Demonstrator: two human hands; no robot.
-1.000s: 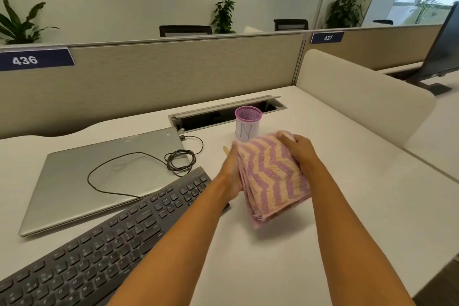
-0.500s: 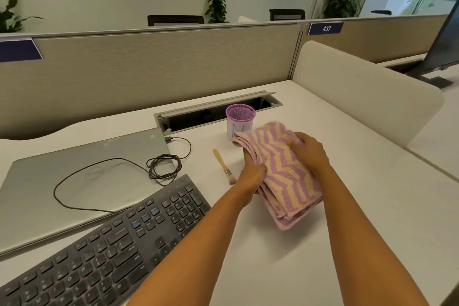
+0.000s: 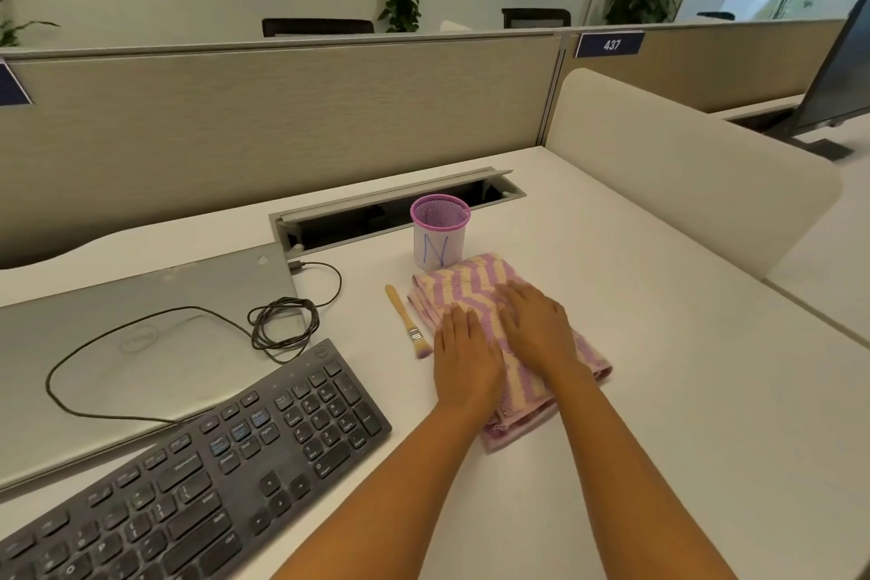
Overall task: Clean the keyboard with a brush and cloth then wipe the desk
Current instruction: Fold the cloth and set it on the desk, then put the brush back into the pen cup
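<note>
Both hands point(image 3: 499, 344) flat on folded cloth point(image 3: 475, 280), brush point(image 3: 407, 320) beside

Left hand point(image 3: 466, 363), right hand point(image 3: 536, 327): both palm-down, fingers straight, side by side; forearms extended forward, converging.

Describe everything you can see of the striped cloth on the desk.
The cloth is a soft, towel-like fabric with purple and cream zigzag stripes, folded into several layers whose edges show at the near end. It lies flat on the white desk, just in front of the pink mesh cup and right of the brush, which lies apart from it. The left hand and right hand press flat on top.
</note>
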